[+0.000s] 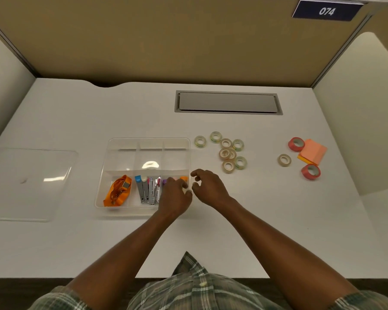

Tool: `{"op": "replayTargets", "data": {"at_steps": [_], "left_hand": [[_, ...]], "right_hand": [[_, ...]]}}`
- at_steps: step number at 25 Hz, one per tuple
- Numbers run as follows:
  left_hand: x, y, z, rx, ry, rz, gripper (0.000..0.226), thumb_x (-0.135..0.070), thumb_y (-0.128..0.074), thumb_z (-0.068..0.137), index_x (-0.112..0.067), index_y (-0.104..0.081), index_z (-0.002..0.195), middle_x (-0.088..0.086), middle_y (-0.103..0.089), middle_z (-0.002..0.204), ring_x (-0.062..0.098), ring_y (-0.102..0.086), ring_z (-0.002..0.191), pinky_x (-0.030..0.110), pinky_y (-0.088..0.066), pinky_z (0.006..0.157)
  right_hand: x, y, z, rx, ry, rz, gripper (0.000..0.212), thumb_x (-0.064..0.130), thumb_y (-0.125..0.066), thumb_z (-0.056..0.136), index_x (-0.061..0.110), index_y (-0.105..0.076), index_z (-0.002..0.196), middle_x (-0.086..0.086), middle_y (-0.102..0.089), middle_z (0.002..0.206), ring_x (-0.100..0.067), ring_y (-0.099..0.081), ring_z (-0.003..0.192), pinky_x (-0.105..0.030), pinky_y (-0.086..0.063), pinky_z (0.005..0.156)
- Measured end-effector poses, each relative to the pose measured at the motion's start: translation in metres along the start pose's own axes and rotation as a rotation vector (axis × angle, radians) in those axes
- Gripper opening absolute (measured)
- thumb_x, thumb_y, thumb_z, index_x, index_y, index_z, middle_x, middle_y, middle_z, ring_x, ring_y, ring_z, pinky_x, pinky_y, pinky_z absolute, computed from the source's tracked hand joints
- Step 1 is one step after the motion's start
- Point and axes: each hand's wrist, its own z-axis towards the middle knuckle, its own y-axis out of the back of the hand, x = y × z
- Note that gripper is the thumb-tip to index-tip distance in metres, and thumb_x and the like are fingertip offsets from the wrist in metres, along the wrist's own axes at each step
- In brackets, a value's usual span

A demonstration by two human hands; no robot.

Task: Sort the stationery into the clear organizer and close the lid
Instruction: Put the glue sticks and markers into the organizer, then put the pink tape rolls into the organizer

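Head view: clear organizer [121, 159] open-topped, divided; orange lanyard [118, 191] in near-left compartment.

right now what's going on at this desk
A person is sorting stationery into a clear organizer. The left hand reaches into its front right compartment; whether it holds anything is hidden. The right hand hovers just outside the right wall, loosely curled and empty. A lanyard and staplers are already in the front compartments. The clear tape rolls, two red rolls and sticky notes wait on the table to the right. The lid lies off to the left.
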Motion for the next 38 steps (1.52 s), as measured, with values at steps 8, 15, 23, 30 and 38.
{"op": "replayTargets", "data": {"at_steps": [8,15,23,30,38], "left_hand": [[-0.061,-0.047,-0.006,0.038,-0.154,-0.025,0.025,-0.032,-0.068,0.088,-0.017,-0.066,0.107,0.002,-0.056,0.107,0.017,-0.060,0.090,0.029,-0.046,0.078],[-0.105,-0.104,-0.008,0.199,-0.169,0.016,0.022,-0.036,-0.066,0.088,-0.021,-0.066,0.104,-0.003,-0.054,0.107,0.016,-0.059,0.094,0.030,-0.046,0.081],[-0.133,-0.139,-0.012,0.264,-0.200,0.050,0.021,-0.038,-0.065,0.089,-0.024,-0.065,0.104,-0.005,-0.054,0.104,0.011,-0.056,0.091,0.029,-0.048,0.080],[-0.156,-0.151,-0.009,0.241,-0.248,0.036,0.067,-0.040,-0.067,0.087,-0.025,-0.037,0.145,0.003,-0.050,0.129,0.018,-0.060,0.105,0.035,-0.052,0.085],[-0.183,-0.150,0.020,0.048,-0.314,-0.106,0.058,-0.038,-0.071,0.083,-0.024,-0.044,0.131,-0.001,-0.059,0.118,0.020,-0.062,0.098,0.032,-0.051,0.077]], "right_hand": [[-0.099,0.048,-0.013,-0.073,-0.099,-0.036,0.030,0.038,-0.060,0.091,0.023,-0.065,0.117,0.003,-0.066,0.112,-0.017,-0.061,0.103,-0.036,-0.051,0.089],[-0.228,0.130,-0.017,-0.300,-0.350,-0.198,0.050,0.030,-0.061,0.091,0.017,-0.049,0.138,-0.012,-0.042,0.145,-0.032,-0.041,0.133,-0.044,-0.044,0.098],[-0.312,0.179,-0.002,-0.274,-0.385,-0.375,0.065,0.019,-0.056,0.093,0.018,-0.029,0.152,-0.014,-0.030,0.155,-0.040,-0.046,0.121,-0.045,-0.048,0.086],[-0.251,0.179,0.007,-0.052,-0.269,0.305,0.048,0.047,-0.074,0.080,0.021,-0.057,0.115,-0.009,-0.071,0.100,-0.025,-0.069,0.089,-0.037,-0.053,0.077],[-0.207,0.195,0.026,0.409,-0.162,0.606,0.048,0.052,-0.066,0.088,0.014,-0.061,0.116,-0.007,-0.074,0.109,-0.026,-0.073,0.094,-0.038,-0.057,0.080]]}}
